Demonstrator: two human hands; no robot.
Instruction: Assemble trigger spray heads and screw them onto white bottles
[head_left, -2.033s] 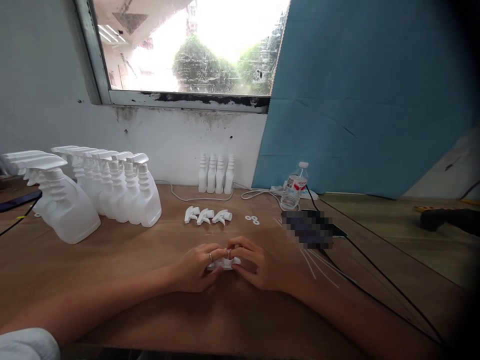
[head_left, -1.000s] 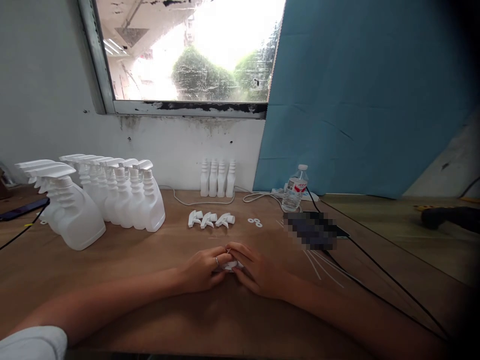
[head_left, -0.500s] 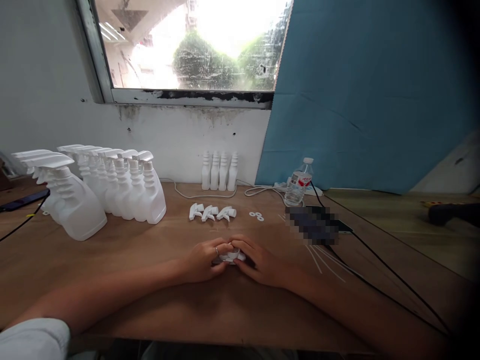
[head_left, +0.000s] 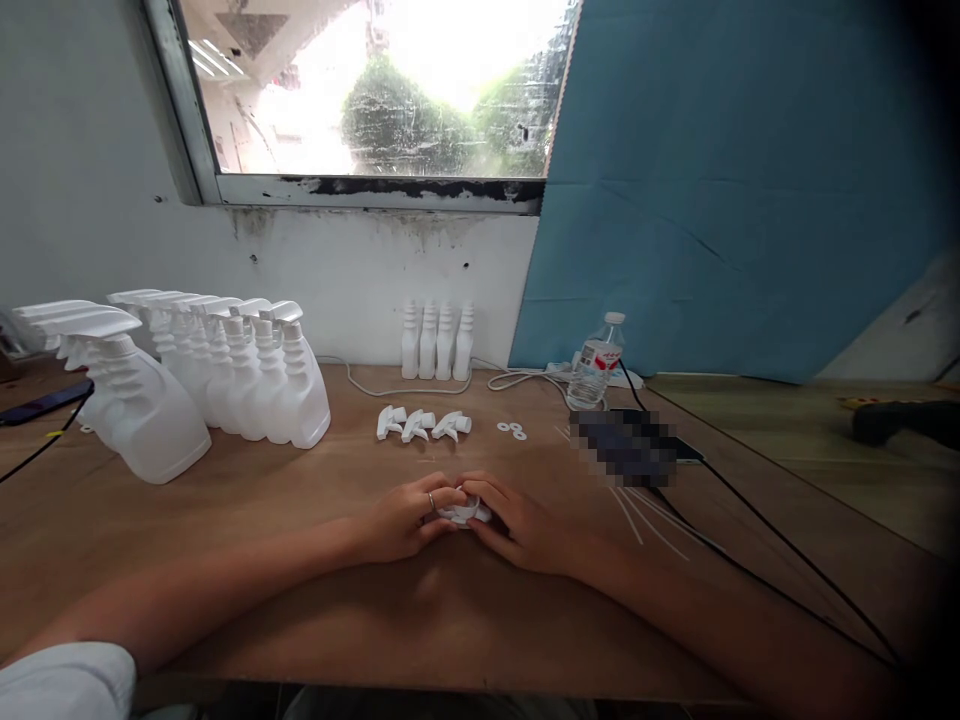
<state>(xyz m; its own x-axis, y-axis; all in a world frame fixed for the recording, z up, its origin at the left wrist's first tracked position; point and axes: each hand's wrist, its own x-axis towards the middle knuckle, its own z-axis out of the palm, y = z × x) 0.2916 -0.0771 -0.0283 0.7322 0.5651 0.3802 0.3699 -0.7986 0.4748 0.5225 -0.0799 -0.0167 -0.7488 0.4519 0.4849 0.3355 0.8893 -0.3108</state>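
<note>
Between my two hands, just above the brown table [head_left: 442,620], is a white trigger spray head [head_left: 474,515], partly covered by fingers. My left hand [head_left: 409,515], with a ring on one finger, is closed around its left side. My right hand [head_left: 521,525] grips it from the right, thumb at the near side. Beyond my hands lies a row of white trigger spray heads [head_left: 418,426]. To their right are small white washers [head_left: 512,430].
White spray bottles [head_left: 165,430] stand in rows at the left, some with spray heads on. Several slim bottles [head_left: 428,345] stand by the wall. On the right are a water bottle [head_left: 595,370], a blurred-out device [head_left: 626,450], thin white tubes [head_left: 630,515] and black cables [head_left: 787,565].
The view has shifted slightly. My fingers have moved a little around the spray head, and more of it shows; both hands remain closed on it.
</note>
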